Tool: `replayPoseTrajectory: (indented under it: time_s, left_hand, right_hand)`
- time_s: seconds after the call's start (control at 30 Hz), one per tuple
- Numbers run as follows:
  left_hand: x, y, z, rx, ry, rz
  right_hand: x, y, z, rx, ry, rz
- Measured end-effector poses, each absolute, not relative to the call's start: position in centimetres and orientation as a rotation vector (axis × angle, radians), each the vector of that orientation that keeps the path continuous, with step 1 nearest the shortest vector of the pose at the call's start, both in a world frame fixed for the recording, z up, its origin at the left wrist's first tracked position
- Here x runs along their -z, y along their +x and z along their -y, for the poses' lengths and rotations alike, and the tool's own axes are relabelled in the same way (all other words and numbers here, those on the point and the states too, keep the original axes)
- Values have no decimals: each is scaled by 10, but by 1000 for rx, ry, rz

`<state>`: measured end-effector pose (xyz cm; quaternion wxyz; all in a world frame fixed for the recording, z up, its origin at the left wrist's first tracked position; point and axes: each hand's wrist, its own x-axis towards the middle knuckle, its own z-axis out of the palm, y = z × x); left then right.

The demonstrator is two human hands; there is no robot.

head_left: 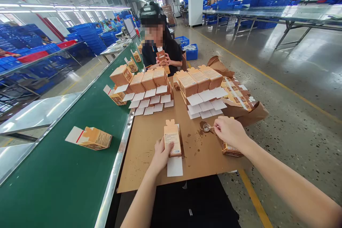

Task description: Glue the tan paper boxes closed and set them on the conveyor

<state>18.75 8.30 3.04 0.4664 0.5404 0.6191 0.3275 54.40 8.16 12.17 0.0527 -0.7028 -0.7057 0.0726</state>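
My left hand (pixel 161 155) grips a small orange carton (pixel 172 140) by its left side, holding it upright on the brown cardboard sheet (pixel 149 164), its white flap lying open towards me. My right hand (pixel 230 130) is closed in a pinch on a thin stick whose tip rests in a small round glue pot (pixel 206 127), surrounded by dark stains. A flat carton (pixel 231 150) lies under my right wrist.
Two stacks of orange cartons (pixel 149 89) (pixel 200 87) with open white flaps stand farther on the sheet. Flat carton blanks (pixel 237 94) lie on brown paper at right. A green conveyor belt (pixel 61 181) at left carries one carton (pixel 94 138). A person (pixel 160 48) opposite holds a carton.
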Motion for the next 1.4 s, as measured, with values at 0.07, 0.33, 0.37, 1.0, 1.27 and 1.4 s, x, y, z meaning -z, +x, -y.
replayPoseTrajectory:
  time_s: [0.07, 0.33, 0.37, 1.0, 1.27, 1.4]
  left_hand:
    - [-29, 193, -66, -1007, 1128, -1386]
    - [-42, 178, -48, -1175, 713, -1188]
    - [-43, 177, -52, -1186, 731, -1210]
    - [-28, 172, -51, -1172, 979, -1386]
    - [-15, 180, -10, -1123, 1313, -1618]
    - [-12, 166, -8, -984, 1434, -1635]
  right_hand:
    - [-118, 537, -88, -231, -2122, 2181]
    - [-115, 540, -93, -272, -2066, 2197]
    - [-114, 540, -87, -261, -2042, 2158]
    - [2, 398, 17, -485, -1447, 1787]
    - [-22, 429, 48, -501, -1431, 1585]
    - [-34, 438, 60, -459, -1446, 1533]
